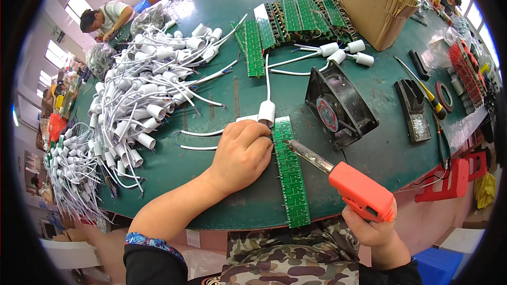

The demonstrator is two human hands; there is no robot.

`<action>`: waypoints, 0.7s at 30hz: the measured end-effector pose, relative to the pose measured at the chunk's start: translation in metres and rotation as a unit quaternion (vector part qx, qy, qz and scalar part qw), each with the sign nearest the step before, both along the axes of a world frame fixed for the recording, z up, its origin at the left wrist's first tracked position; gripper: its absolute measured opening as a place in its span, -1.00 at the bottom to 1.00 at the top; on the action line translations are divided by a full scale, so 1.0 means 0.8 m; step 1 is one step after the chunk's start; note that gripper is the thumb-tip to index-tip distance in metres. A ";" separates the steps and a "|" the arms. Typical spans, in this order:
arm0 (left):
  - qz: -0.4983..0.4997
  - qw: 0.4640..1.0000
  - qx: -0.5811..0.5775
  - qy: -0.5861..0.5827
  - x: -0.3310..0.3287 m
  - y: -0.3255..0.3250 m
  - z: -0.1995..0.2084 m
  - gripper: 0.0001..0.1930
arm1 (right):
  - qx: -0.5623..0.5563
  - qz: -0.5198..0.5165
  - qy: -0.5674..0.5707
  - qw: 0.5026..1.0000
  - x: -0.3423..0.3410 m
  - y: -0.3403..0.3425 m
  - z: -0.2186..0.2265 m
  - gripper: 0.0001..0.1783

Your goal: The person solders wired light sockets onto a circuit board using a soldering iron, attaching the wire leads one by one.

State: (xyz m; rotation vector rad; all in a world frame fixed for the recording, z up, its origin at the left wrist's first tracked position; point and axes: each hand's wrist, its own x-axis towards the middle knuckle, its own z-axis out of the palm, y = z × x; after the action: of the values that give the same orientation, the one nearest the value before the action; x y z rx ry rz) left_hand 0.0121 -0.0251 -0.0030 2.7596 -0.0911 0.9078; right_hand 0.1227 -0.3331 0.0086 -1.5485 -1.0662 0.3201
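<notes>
My right hand [372, 228] grips a red soldering gun [362, 191] by its handle. The metal tip of the gun reaches to the upper part of a long green circuit board strip [292, 186], which lies on the table pointing toward me. At the strip's left edge my left hand [240, 150] is closed in a pinch; what its fingertips hold is hidden. Just beyond those fingers, against them, is a white plastic socket [267, 112] with its white cable running away from me. Two more white cables come out to the left from beside this hand.
A black fan [340, 106] stands right of the strip. Many white sockets with cables [153, 79] are heaped on the left. Stacked green boards [296, 16] and a cardboard box [372, 8] stand at the back. A screwdriver [434, 101] and pliers [441, 140] lie right. Another person [113, 16] works far left.
</notes>
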 end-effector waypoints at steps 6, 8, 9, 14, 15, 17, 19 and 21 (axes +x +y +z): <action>-0.007 1.000 0.028 -0.011 0.000 0.001 -0.004 -0.75 | 0.005 0.009 -0.014 1.000 0.001 0.007 -0.009 -0.43; -0.010 0.999 0.034 -0.011 0.001 0.002 -0.005 -0.75 | 0.011 0.007 -0.009 1.000 0.000 0.010 -0.012 -0.43; -0.013 0.999 0.037 -0.013 0.001 0.002 -0.005 -0.74 | 0.017 0.004 -0.005 1.000 -0.001 0.012 -0.013 -0.44; -0.015 0.999 0.040 -0.011 0.000 0.002 -0.005 -0.73 | 0.007 0.010 -0.007 1.000 0.001 0.018 -0.012 -0.43; -0.015 0.999 0.040 -0.013 0.000 0.002 -0.005 -0.73 | 0.000 0.013 -0.018 1.000 0.002 0.019 -0.010 -0.43; -0.016 0.999 0.040 -0.014 0.000 0.002 -0.004 -0.73 | -0.006 0.014 -0.021 1.000 0.003 0.022 -0.007 -0.43; -0.015 0.999 0.041 -0.012 -0.001 0.002 -0.004 -0.73 | -0.012 0.016 -0.023 1.000 0.003 0.022 -0.006 -0.43; -0.014 0.999 0.041 -0.012 -0.001 0.002 -0.004 -0.73 | -0.026 0.018 -0.009 0.999 0.003 0.022 -0.006 -0.43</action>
State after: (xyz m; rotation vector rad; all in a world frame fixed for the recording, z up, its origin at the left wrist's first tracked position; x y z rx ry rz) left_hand 0.0110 -0.0235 -0.0062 2.8153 -0.1753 0.9489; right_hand 0.1250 -0.3152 0.0035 -1.5830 -1.1073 0.3621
